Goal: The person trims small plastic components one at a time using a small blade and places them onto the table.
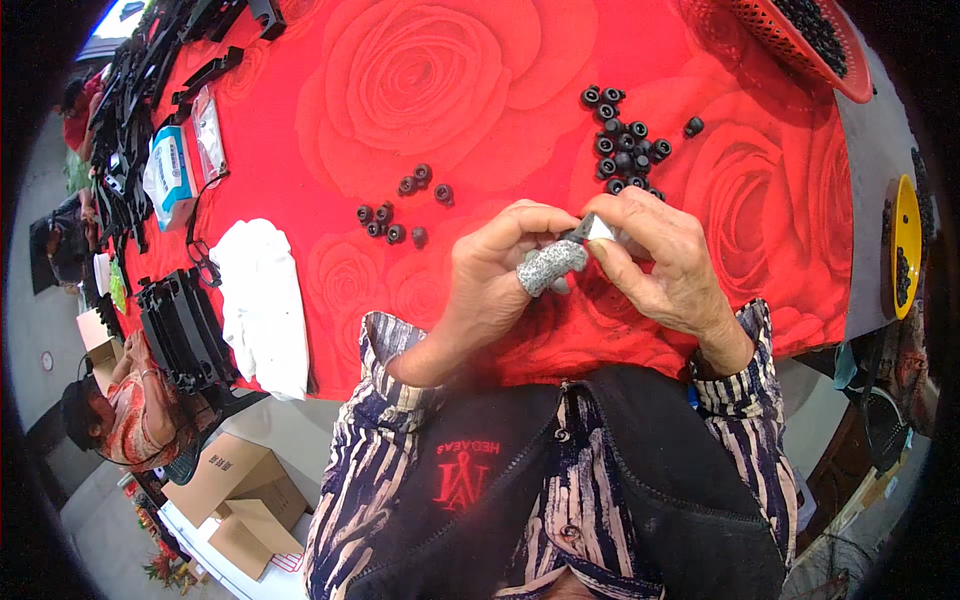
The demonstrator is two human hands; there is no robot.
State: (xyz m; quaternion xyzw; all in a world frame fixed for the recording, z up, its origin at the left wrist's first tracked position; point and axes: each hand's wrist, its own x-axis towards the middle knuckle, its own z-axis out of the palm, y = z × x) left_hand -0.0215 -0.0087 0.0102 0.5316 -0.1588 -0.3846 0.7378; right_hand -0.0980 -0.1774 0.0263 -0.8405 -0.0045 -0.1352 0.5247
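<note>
My two hands meet over the near part of the red rose-print tablecloth [430,60]. My left hand [490,275] is closed in a pinch and has a speckled grey finger cover [550,267] on one finger. What it pinches is mostly hidden; a dark bit shows at the fingertips. In my right hand [665,255], thumb and fingers press on a small pointed piece [598,229], white and dark, perhaps a blade. Its tip points toward the left fingertips. Beyond my right hand lies a cluster of small round black caps [625,143]. A smaller group of black caps [383,214] lies beyond my left hand.
A red basket [852,70] of small black parts stands far right, a yellow tray [908,215] nearer. At left lie a white cloth [262,310], a blue-white tissue box [172,175] and long black plastic parts [185,330]. Another person [140,410] works beyond, near cardboard boxes [235,480].
</note>
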